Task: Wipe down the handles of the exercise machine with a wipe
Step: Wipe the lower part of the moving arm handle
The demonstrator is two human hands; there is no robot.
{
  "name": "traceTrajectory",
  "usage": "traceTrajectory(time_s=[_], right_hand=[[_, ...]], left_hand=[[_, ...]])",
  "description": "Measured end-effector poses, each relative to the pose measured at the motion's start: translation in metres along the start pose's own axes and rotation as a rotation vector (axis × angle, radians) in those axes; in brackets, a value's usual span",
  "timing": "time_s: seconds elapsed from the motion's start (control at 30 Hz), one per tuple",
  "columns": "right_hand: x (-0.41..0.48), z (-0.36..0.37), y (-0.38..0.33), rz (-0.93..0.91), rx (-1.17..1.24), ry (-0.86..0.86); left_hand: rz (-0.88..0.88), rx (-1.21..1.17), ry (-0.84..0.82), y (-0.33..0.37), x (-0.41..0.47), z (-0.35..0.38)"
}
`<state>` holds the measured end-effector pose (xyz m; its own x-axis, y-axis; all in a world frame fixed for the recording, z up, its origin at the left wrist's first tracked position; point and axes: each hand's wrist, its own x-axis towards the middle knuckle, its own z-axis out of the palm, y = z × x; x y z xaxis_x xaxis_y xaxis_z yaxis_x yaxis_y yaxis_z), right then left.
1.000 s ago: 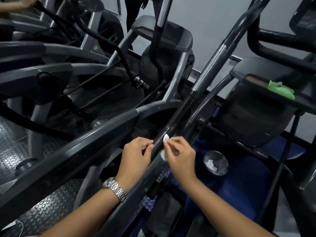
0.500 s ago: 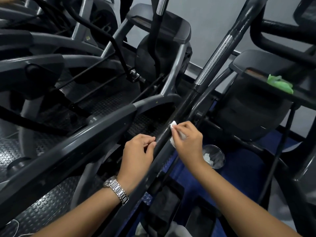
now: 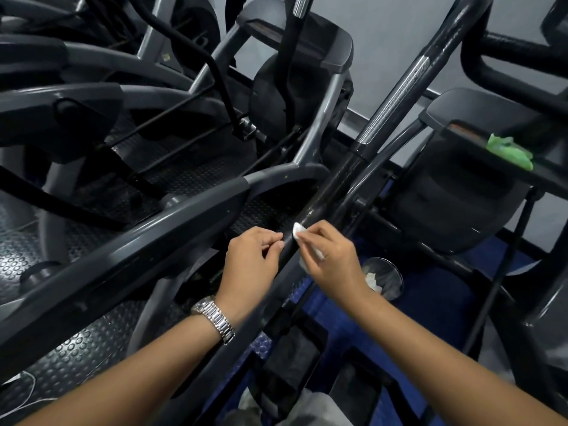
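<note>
Wipe slid down handle toward left hand | right hand pinches wipe | left hand curled, thumb touching handle

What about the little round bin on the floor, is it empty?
Not empty. The bin has crumpled white pieces lying in its bottom, seen through the open top.

Handle bare upward — grey rail crowds its left, thin bar its right
</note>
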<state>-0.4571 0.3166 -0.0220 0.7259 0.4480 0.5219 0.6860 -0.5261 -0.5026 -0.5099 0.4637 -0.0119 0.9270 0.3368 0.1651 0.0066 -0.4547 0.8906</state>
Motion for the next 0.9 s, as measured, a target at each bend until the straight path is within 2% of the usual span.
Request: traceTrajectory(time_s=[0.17,0.33,0.47,0.67,0.8,0.9], right_hand=[[0.02,-0.007,0.016,0.102,-0.045,0.072],[0.006,-0.004,-0.001,0.038,-0.031,-0.062],[0.026,-0.008,0.011,0.106,-0.077,0.005],[0.019,-0.007,-0.005,0.047,-0.079,-0.154],[0.037,-0.011,0.011,0.069,-0.145,-0.089],[0.037,-0.006,0.003,-0.006,-0.223,-0.143]], left_hand=[[-0.017,0.003,0.002,0.0,0.001,0.0],[-0.036,-0.015,0.001,-0.001,0.001,0.0],[-0.031,-0.008,-0.001,-0.002,0.001,-0.001],[-0.029,-0.015,0.004,-0.002,0.001,0.0],[-0.033,-0.017,0.011,0.0,0.0,-0.001],[-0.021,-0.007,0.02,0.001,-0.001,-0.001]])
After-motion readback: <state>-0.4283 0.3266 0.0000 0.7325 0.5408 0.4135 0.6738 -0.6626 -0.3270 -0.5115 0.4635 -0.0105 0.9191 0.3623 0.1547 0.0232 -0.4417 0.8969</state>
